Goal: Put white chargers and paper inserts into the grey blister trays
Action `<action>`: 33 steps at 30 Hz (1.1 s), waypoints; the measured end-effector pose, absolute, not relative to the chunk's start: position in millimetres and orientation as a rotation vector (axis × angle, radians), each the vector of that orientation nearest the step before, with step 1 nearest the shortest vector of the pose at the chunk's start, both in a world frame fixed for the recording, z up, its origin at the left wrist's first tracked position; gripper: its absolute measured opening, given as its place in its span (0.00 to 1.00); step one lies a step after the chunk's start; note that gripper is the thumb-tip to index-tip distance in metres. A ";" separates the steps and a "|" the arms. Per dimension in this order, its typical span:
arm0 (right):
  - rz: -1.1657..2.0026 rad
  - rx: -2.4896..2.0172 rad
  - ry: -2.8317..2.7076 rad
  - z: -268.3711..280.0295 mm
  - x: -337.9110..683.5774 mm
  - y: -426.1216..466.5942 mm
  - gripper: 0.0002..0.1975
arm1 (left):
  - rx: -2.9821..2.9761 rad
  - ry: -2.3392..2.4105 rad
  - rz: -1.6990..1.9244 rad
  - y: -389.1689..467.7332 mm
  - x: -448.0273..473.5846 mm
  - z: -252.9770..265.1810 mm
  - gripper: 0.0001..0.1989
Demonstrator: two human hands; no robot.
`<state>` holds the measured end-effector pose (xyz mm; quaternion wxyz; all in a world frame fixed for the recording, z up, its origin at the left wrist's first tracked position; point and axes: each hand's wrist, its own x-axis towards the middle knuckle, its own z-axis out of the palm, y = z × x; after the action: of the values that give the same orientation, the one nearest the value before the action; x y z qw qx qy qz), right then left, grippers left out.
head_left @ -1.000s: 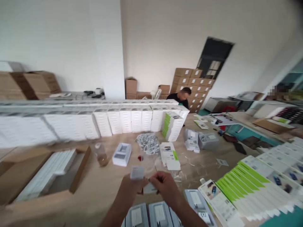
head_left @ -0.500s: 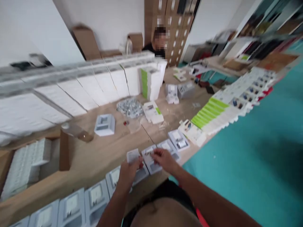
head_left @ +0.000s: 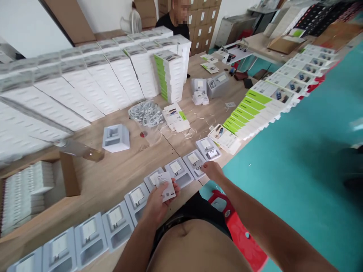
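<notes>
My left hand (head_left: 158, 202) holds a small stack of white printed cards (head_left: 166, 185) above the near edge of the wooden table (head_left: 124, 170). A row of several grey plastic trays (head_left: 119, 223), each with a white charger in it, runs along that edge. My right hand (head_left: 213, 170) reaches to the tray (head_left: 195, 163) near the right end of the row, fingertips touching a small card at its front. Whether the fingers pinch that card is unclear.
Stacks of white boxes (head_left: 85, 83) line the table's far side. A bag of white cables (head_left: 146, 112), a loose grey tray (head_left: 115, 136), green-and-white flat boxes (head_left: 249, 109) and an open carton (head_left: 31, 189) lie around. A person (head_left: 177, 17) sits opposite. Red stool (head_left: 241, 230) under me.
The view has tilted down and left. My hands have separated: the right moved right to a tray, the left dropped toward me with the cards.
</notes>
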<state>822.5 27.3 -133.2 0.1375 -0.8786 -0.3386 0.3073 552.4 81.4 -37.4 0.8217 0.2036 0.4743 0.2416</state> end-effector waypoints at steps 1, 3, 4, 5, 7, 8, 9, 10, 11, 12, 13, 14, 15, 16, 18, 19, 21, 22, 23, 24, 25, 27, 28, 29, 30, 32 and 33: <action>0.876 -2.607 -1.016 -137.0 817.5 29.4 0.07 | 0.430 1.008 0.524 80.2 553.2 -36.1 0.14; 0.846 -2.709 -1.091 -144.1 810.9 32.0 0.07 | 0.420 1.004 0.536 77.6 553.0 -33.7 0.14; 0.829 -2.744 -1.133 -146.8 809.1 32.8 0.07 | 0.411 1.002 0.540 76.4 552.2 -32.9 0.14; 0.807 -2.772 -1.175 -148.7 808.0 33.4 0.07 | 0.400 1.002 0.543 75.6 551.0 -32.3 0.13; 0.752 -2.805 -1.254 -150.0 806.8 34.3 0.08 | 0.366 1.002 0.556 75.1 548.1 -32.2 0.13; 0.718 -2.814 -1.288 -149.7 806.3 34.5 0.09 | 0.341 0.999 0.563 75.5 546.4 -32.5 0.13; 0.681 -2.819 -1.319 -149.0 805.7 34.5 0.10 | 0.312 0.990 0.572 76.2 544.6 -33.0 0.12; 0.646 -2.819 -1.348 -148.1 804.9 34.2 0.12 | 0.283 0.976 0.581 77.1 542.6 -33.6 0.13; 0.616 -2.814 -1.377 -147.3 804.1 33.6 0.12 | 0.258 0.958 0.590 78.1 540.5 -34.1 0.13; 0.594 -2.806 -1.405 -146.6 803.3 32.7 0.12 | 0.240 0.939 0.601 79.1 538.4 -34.5 0.13; 0.583 -2.797 -1.430 -146.0 802.8 31.4 0.11 | 0.229 0.924 0.612 79.9 536.3 -34.8 0.14; 0.579 -2.790 -1.451 -145.7 802.8 30.0 0.11 | 0.224 0.916 0.627 80.7 534.4 -35.0 0.14; 0.578 -2.786 -1.464 -145.3 803.4 28.4 0.11 | 0.224 0.917 0.641 81.2 532.7 -35.1 0.14; 0.576 -2.786 -1.469 -144.8 804.8 26.8 0.11 | 0.228 0.926 0.654 81.5 531.3 -35.3 0.14; 0.566 -2.795 -1.458 -142.6 809.6 23.8 0.14 | 0.244 0.958 0.676 81.7 529.6 -35.7 0.13; 0.556 -2.800 -1.450 -140.9 812.6 22.5 0.15 | 0.254 0.974 0.685 81.8 529.2 -36.1 0.13; 0.530 -2.797 -1.452 -136.4 818.0 20.1 0.16 | 0.277 0.987 0.702 82.1 528.9 -36.9 0.12; 0.518 -2.780 -1.475 -134.1 819.5 18.8 0.16 | 0.285 0.983 0.712 82.4 528.8 -37.3 0.12; 0.511 -2.748 -1.517 -132.1 819.8 17.3 0.15 | 0.292 0.976 0.721 83.0 528.6 -37.7 0.12; 0.508 -2.704 -1.574 -130.9 818.7 15.7 0.14 | 0.297 0.967 0.727 83.7 528.3 -38.1 0.12; 0.511 -2.653 -1.640 -130.4 816.3 13.9 0.13 | 0.300 0.959 0.734 84.5 527.8 -38.4 0.12; 0.521 -2.555 -1.761 -132.0 808.6 10.2 0.12 | 0.306 0.949 0.740 86.1 526.6 -38.7 0.13; 0.521 -2.521 -1.800 -133.7 804.3 8.4 0.12 | 0.311 0.947 0.741 86.7 525.8 -38.6 0.14; 0.516 -2.499 -1.823 -135.5 800.3 6.9 0.12 | 0.316 0.946 0.739 87.0 525.0 -38.4 0.14; 0.508 -2.484 -1.834 -137.1 797.0 5.6 0.13 | 0.322 0.945 0.738 86.8 524.1 -38.2 0.14; 0.488 -2.464 -1.828 -137.9 793.4 3.5 0.13 | 0.327 0.949 0.735 85.0 521.9 -38.0 0.13; 0.476 -2.461 -1.813 -136.7 793.0 2.5 0.13 | 0.327 0.950 0.732 83.5 520.6 -38.1 0.13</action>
<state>793.0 2.5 -136.7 0.0241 -0.7952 -0.5860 0.1537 520.6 83.5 -38.1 0.8129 0.1534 0.4449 0.3430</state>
